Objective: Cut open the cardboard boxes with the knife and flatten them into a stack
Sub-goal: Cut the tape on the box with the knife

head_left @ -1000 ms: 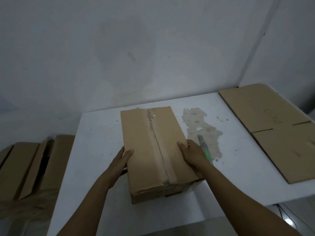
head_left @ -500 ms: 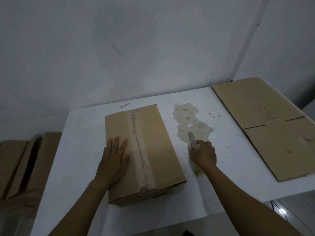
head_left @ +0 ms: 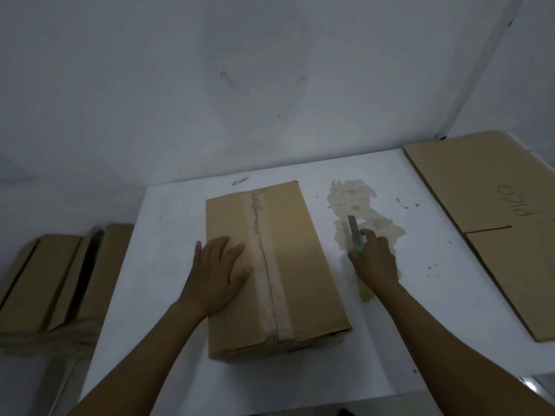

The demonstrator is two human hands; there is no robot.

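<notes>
A closed brown cardboard box (head_left: pixel 288 259) lies lengthwise in the middle of the white table (head_left: pixel 168 235), with a strip of clear tape running down its top seam. My left hand (head_left: pixel 217 271) rests flat on the left half of the box top, fingers straight. Just right of the box, my right hand (head_left: pixel 374 259) grips the green-handled knife (head_left: pixel 354 232) on the table, its grey blade pointing away from me.
A flattened cardboard sheet (head_left: pixel 492 217) marked with handwriting covers the right end of the table. A pale stain (head_left: pixel 354 196) spreads on the tabletop under the knife. More cardboard boxes (head_left: pixel 60 277) stand below the table's left edge. A white wall rises behind.
My left hand moved from the box's side onto its top and lies flat. My right hand left the box and closed around the knife beside it.
</notes>
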